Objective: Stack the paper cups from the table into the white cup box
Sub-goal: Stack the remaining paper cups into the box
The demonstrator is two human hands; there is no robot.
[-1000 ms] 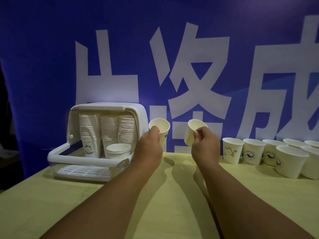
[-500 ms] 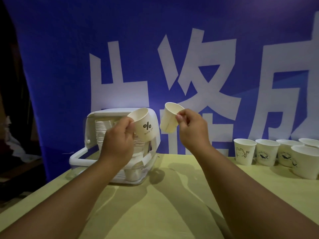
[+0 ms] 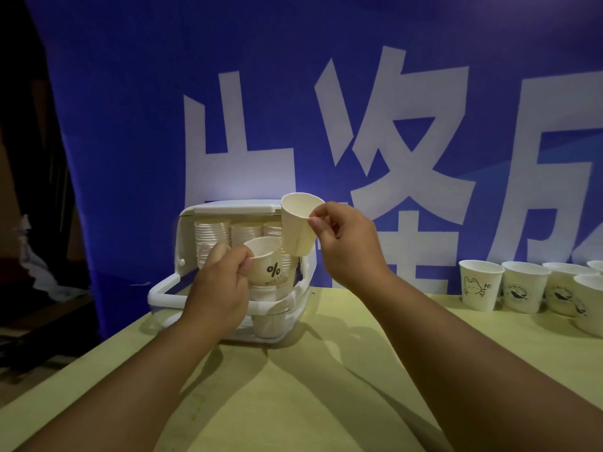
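White cup box [image 3: 228, 208] is sitting open, three cup stacks [image 3: 212, 233] inside. The left hand [image 3: 218, 288] is gripping one %-printed cup [image 3: 266, 262] before it, the right hand [image 3: 349, 246] is pinching one plain cup [image 3: 298, 223] just above, and five cups [image 3: 481, 285] are standing on the table [image 3: 326, 386], far right

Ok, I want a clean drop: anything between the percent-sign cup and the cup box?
Nothing visible. The left hand holds the percent-sign cup at the open front of the white cup box, above a short stack. The plain cup in the right hand is higher, to its right.
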